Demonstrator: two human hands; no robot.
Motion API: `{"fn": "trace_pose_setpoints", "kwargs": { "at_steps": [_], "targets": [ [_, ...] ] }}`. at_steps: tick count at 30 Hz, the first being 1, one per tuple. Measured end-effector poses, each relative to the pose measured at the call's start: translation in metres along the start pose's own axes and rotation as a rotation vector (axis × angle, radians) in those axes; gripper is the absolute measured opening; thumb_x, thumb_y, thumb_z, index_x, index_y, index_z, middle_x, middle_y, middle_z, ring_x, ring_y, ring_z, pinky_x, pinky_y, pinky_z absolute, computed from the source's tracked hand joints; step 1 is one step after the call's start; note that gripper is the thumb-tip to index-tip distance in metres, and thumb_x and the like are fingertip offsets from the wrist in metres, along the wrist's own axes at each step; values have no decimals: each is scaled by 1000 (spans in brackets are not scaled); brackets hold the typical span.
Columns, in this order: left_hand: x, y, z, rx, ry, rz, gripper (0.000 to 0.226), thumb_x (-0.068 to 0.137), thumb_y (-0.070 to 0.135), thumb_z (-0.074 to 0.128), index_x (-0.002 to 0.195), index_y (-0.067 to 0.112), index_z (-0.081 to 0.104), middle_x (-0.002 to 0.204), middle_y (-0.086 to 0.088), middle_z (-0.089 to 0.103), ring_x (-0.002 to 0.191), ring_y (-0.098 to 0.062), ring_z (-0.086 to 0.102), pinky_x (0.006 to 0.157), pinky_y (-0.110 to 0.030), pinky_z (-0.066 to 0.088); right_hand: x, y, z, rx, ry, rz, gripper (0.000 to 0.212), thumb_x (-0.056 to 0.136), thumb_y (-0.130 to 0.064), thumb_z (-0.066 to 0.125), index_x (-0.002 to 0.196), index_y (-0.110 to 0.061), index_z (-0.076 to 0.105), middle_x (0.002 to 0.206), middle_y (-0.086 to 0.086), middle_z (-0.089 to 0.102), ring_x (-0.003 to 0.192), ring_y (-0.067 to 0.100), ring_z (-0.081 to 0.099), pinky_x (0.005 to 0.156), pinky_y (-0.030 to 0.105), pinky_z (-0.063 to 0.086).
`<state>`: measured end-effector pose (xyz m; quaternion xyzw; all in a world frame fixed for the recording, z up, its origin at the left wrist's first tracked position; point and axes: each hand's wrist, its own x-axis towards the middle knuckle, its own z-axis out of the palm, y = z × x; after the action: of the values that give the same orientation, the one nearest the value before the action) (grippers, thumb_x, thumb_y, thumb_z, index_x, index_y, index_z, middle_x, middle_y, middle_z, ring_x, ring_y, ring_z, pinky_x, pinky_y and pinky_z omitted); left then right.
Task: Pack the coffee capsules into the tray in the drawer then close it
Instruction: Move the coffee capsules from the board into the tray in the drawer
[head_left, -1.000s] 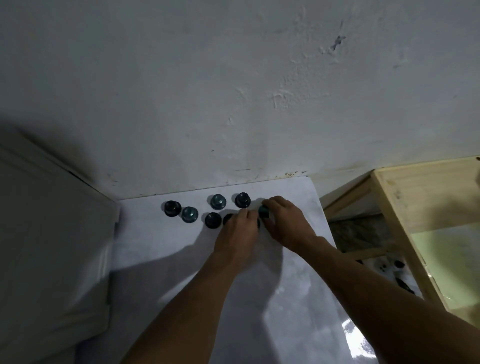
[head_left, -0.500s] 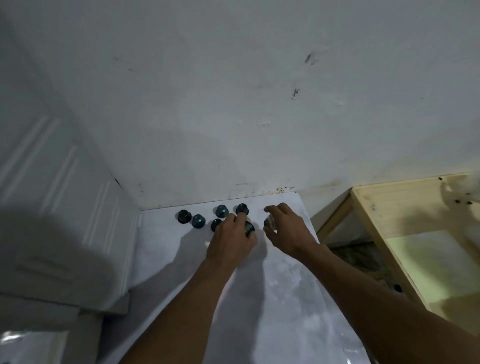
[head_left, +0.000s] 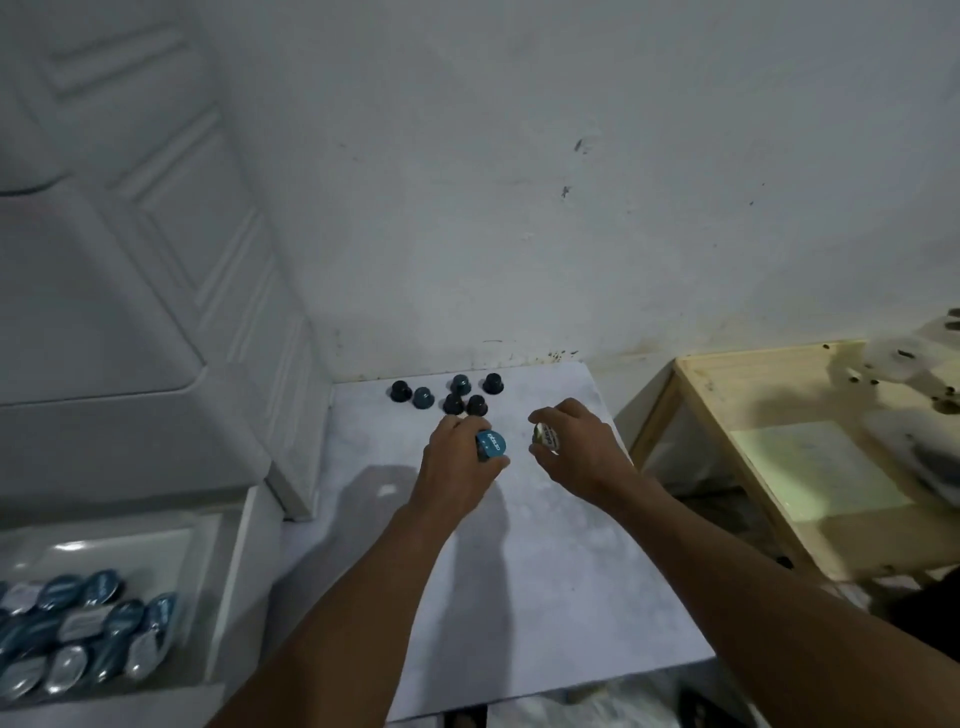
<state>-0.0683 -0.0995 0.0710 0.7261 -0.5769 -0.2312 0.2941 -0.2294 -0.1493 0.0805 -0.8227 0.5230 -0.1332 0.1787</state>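
Observation:
My left hand (head_left: 457, 460) grips a blue coffee capsule (head_left: 491, 445), its foil lid facing right. My right hand (head_left: 579, 447) pinches another capsule (head_left: 544, 435) with a pale lid. Both hands hover just above the white table (head_left: 519, 597). Several dark capsules (head_left: 452, 396) stand upside down in a cluster near the table's far edge by the wall. At the lower left, the open white drawer (head_left: 228, 597) holds a tray with several capsules (head_left: 78, 634) lying in rows.
A white cabinet (head_left: 130, 312) rises on the left above the drawer. A pale wooden shelf unit (head_left: 779, 467) stands to the right of the table, with dark items on its far corner. The wall closes off the back.
Both hands have lifted a capsule each from the cluster and drawn back toward me. The view has swung left and down, bringing the open drawer into sight.

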Motion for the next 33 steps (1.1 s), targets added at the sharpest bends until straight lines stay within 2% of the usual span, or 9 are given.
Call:
{"fn": "trace_pose_setpoints", "kwargs": {
  "at_steps": [2, 4, 8, 12, 18, 21, 27, 31, 33],
  "targets": [
    [-19, -5, -9, -97, 22, -24, 40, 76, 21, 77, 112, 17, 60, 107, -3, 60, 93, -19, 61, 85, -31, 51, -14, -11, 1, 12, 3, -15, 37, 89, -29, 62, 125, -22, 55, 121, 4, 54, 100, 22, 59, 86, 28, 48],
    [-34, -10, -20, -208, 38, -52, 39, 76, 13, 77, 110, 19, 60, 105, -5, 63, 86, -20, 65, 78, -34, 58, -25, -24, 3, 20, 7, -32, 37, 89, -29, 62, 124, -23, 56, 121, 4, 54, 99, 23, 60, 85, 28, 48],
    [-55, -24, -46, -296, 132, -36, 39, 73, 8, 77, 108, 19, 63, 100, 0, 64, 83, -11, 63, 65, -7, 47, -38, -57, 6, 26, 20, -63, 38, 88, -28, 63, 125, -22, 56, 122, 5, 53, 102, 26, 59, 86, 30, 49],
    [-75, -41, -78, -372, 174, -33, 41, 71, 15, 82, 107, 17, 64, 96, 5, 62, 79, -7, 61, 62, -1, 45, -46, -98, 13, 37, 33, -88, 40, 87, -27, 64, 126, -22, 56, 124, 6, 52, 104, 25, 58, 89, 30, 48],
    [-109, -95, -140, -373, 194, 21, 47, 75, 16, 79, 118, 15, 60, 108, 3, 62, 88, -8, 59, 65, -2, 47, -60, -183, 41, 83, 90, -129, 43, 87, -26, 63, 129, -22, 54, 123, 8, 56, 108, 23, 55, 90, 29, 43],
    [-132, -135, -175, -377, 176, 16, 43, 73, 15, 80, 110, 18, 59, 106, 1, 65, 91, -13, 63, 72, -13, 53, -70, -228, 65, 124, 110, -104, 49, 85, -27, 66, 131, -17, 52, 123, 6, 57, 110, 22, 55, 89, 26, 40],
    [-164, -209, -238, -337, 236, -18, 41, 70, 15, 82, 108, 14, 65, 101, 6, 63, 96, -7, 58, 65, 0, 44, -79, -305, 113, 153, 49, -112, 45, 82, -27, 71, 124, -18, 56, 114, 6, 58, 101, 22, 57, 80, 21, 37],
    [-178, -249, -264, -320, 255, -66, 41, 70, 11, 82, 108, 11, 67, 99, 1, 64, 86, -8, 62, 65, 0, 44, -76, -342, 146, 152, -9, -156, 40, 80, -23, 73, 117, -17, 60, 119, 5, 58, 105, 21, 56, 84, 23, 39],
    [-179, -266, -273, -319, 259, -98, 40, 71, 6, 80, 109, 10, 67, 99, -2, 65, 76, 2, 59, 60, 1, 42, -70, -354, 161, 148, -42, -171, 42, 80, -22, 73, 119, -17, 59, 120, 4, 57, 106, 21, 55, 84, 21, 36]
  ]
}}
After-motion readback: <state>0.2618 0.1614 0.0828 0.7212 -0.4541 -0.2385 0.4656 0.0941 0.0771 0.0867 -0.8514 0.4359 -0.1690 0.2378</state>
